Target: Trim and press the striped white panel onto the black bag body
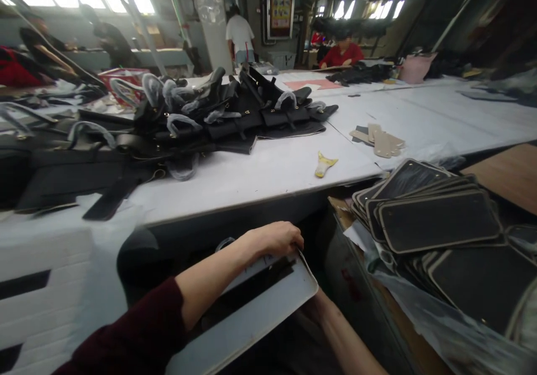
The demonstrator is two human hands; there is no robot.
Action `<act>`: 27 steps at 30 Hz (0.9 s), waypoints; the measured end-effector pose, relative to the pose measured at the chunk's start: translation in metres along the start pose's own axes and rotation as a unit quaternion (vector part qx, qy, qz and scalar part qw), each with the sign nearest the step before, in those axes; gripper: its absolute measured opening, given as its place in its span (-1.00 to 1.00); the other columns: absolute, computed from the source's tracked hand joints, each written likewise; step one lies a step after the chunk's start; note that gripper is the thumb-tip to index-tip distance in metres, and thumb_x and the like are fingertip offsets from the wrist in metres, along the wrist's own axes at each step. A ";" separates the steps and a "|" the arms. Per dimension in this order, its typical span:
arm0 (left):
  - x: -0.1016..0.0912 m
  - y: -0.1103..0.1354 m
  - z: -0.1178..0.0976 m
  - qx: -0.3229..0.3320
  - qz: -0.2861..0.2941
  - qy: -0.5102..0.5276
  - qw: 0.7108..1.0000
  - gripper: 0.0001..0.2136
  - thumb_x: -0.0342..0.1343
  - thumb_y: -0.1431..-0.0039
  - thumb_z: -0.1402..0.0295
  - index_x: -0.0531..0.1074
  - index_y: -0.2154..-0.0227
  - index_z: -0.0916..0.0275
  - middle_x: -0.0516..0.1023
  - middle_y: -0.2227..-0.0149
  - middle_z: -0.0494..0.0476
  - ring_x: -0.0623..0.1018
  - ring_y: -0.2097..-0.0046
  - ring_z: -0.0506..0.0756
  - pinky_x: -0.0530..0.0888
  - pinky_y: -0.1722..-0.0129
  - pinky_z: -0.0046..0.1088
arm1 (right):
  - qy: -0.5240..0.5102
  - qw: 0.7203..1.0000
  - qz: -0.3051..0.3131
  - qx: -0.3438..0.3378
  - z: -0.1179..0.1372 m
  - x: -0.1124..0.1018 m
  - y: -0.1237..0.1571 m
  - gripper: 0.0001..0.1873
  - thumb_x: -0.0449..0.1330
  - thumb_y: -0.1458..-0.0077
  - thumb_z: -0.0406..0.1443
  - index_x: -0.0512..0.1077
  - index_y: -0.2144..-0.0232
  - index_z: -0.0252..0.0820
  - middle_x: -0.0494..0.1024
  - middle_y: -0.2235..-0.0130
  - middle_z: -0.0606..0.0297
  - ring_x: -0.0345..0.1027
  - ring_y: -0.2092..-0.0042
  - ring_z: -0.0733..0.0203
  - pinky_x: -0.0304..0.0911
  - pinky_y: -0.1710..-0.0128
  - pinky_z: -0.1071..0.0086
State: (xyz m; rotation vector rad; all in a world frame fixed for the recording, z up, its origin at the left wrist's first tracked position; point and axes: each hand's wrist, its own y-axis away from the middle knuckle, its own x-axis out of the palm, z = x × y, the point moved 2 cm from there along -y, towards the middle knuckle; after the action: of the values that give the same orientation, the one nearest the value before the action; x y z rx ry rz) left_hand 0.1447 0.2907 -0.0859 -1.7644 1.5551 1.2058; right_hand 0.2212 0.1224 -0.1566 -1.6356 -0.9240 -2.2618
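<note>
My left hand [274,239] reaches down below the table edge with its fingers curled over the top rim of a flat white panel [260,313] that has a black strip across it. The panel lies tilted over my lap. My right hand [315,309] is under the panel's lower right corner; only the wrist and forearm show, and the fingers are hidden beneath the panel. A dark red sleeve covers my left upper arm.
A long white table [260,174] carries a heap of black bag parts with wrapped handles [176,123], a yellow tool [324,165] and tan cut pieces [380,139]. A stack of black rounded panels [436,218] stands at the right. Other people work at the far back.
</note>
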 end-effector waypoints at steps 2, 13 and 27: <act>0.000 0.001 0.000 0.006 -0.004 0.000 1.000 -0.75 0.09 -0.14 0.48 0.59 0.18 0.11 0.61 0.15 0.04 0.56 0.14 0.06 0.42 0.14 -0.54 | 0.059 0.997 -0.045 -0.015 0.013 -0.001 -0.001 -0.43 0.07 -0.26 0.07 0.47 0.52 -0.26 0.52 0.47 0.34 0.42 0.41 0.29 0.39 0.22 0.36; 0.007 0.008 -0.001 -0.002 -0.031 0.000 1.000 -0.77 0.08 -0.12 0.47 0.61 0.25 0.13 0.64 0.20 0.10 0.58 0.14 0.13 0.42 0.23 -0.47 | 0.709 0.641 -0.228 -0.186 0.056 -0.002 0.010 -0.51 0.06 -0.21 0.05 0.48 0.36 -0.27 0.42 0.44 0.31 0.28 0.36 0.18 0.10 0.43 0.44; 0.000 0.014 0.025 -0.032 -0.058 0.051 0.996 -0.76 0.16 -0.06 0.45 0.63 0.23 0.09 0.66 0.24 0.05 0.59 0.18 0.10 0.42 0.26 -0.50 | 0.755 0.543 -0.302 -0.208 0.039 0.009 0.026 -0.40 -0.02 -0.21 0.14 0.34 0.56 -0.23 0.16 0.59 0.38 0.05 0.51 0.29 -0.11 0.51 0.41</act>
State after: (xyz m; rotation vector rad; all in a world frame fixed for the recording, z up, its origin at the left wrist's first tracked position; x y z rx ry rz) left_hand 0.1245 0.3083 -0.0951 -1.9568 1.4619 1.1357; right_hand 0.2612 0.1266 -0.1316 1.1432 -0.3301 -3.0274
